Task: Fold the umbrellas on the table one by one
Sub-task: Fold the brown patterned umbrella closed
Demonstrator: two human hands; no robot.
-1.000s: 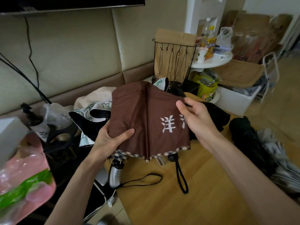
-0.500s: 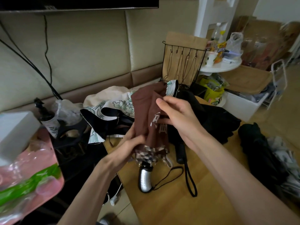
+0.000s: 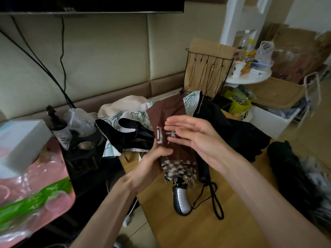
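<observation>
A brown umbrella with white characters, a checked hem and a silver-black handle is gathered into a narrow bundle above the wooden table. My left hand grips the bundle near the hem. My right hand lies flat against the brown cloth, fingers straight and pointing left. A black umbrella lies behind, its black handle and strap on the table. A white-green patterned umbrella lies at the back left.
Another dark folded umbrella rests at the table's right edge. A wire rack stands behind. At left are a white box, a pink tray with plastic bags, and a dark bottle. A white shelf is at back right.
The brown canopy, spread wide a second ago, is now gathered into a narrow roll. My right hand went from pinching the cloth to lying flat on it. The view shifted slightly.
</observation>
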